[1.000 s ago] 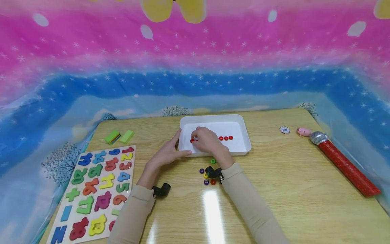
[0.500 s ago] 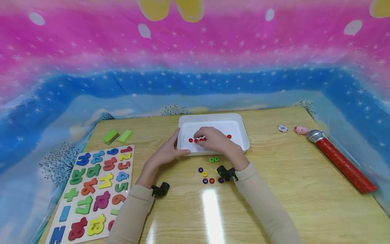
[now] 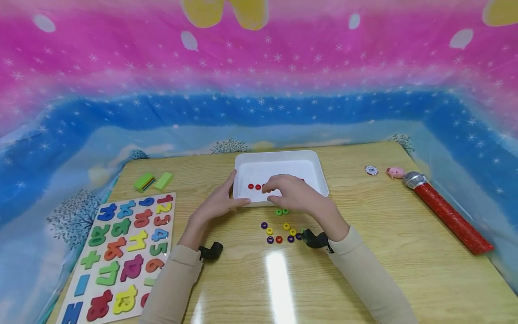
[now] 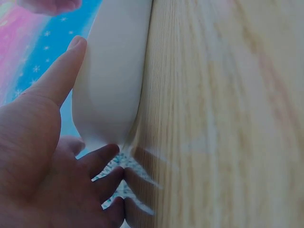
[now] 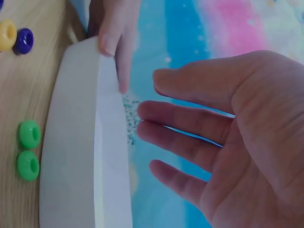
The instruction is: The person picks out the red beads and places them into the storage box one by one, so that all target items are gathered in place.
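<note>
A white tray (image 3: 279, 156) lies on the table with a row of small red beads (image 3: 251, 186) in it; part of that row is hidden under my right hand. My left hand (image 3: 216, 202) rests against the tray's near left corner, its thumb laid along the near rim and its fingers at the left side. In the left wrist view, the straight thumb overlaps the tray wall (image 4: 111, 71) and the lower fingertips meet the tabletop. Over the tray's near side hovers my right hand (image 3: 295, 193), fingers loosely spread with nothing between them in the right wrist view.
Two green beads (image 3: 278, 212) lie just before the tray, with several yellow (image 3: 270, 231) and purple beads (image 3: 270, 240) nearer. A number puzzle board (image 3: 121, 252) and green blocks (image 3: 145, 182) lie left. A poker chip (image 3: 371, 170), pink pig (image 3: 395, 173) and red microphone (image 3: 449, 213) lie right.
My right hand has moved rightward and nearer along the bead row, its fingers loosening and uncovering red beads at the left. The left hand stays at the tray corner.
</note>
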### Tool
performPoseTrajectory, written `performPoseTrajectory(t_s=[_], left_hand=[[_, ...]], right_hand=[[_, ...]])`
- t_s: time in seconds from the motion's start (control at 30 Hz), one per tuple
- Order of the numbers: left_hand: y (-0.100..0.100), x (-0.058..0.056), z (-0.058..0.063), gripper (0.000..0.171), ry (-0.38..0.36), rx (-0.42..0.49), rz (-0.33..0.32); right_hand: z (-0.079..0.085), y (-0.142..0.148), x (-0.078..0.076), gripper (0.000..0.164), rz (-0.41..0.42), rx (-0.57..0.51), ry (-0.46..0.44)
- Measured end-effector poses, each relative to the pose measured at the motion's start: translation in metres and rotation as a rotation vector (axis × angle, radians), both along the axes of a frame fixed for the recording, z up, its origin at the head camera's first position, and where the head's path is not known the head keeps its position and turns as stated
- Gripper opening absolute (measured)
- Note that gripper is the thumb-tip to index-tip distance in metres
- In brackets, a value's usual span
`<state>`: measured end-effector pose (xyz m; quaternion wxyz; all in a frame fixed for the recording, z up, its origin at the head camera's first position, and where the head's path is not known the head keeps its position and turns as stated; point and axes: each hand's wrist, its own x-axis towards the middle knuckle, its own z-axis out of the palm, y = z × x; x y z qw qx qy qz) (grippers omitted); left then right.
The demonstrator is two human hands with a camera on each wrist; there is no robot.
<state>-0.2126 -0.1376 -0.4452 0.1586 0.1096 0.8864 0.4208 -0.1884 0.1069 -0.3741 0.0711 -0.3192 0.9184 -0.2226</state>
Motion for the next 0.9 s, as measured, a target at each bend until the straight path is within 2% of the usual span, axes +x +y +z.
performPoseTrajectory(t_s=[0.23, 0.5, 0.63, 0.9], left_hand=[[-0.001, 0.001, 0.001, 0.105, -0.011, 0.000, 0.008], [0.000, 0.001, 0.001, 0.105, -0.033, 0.011, 0.023], [0.000, 0.000, 0.001, 0.105, -0.016, -0.010, 0.021], [0.000, 0.000, 0.000, 0.108, -0.010, -0.019, 0.012]], right_hand=[[-0.003, 0.004, 0.024, 0.022, 0.038, 0.073, -0.044], [-0.023, 0.008, 0.048, 0.012, 0.202, 0.162, 0.087], [-0.033, 0.009, 0.054, 0.006, 0.232, 0.179, 0.118], [-0.041, 0.007, 0.062, 0.014, 0.269, 0.178, 0.172]])
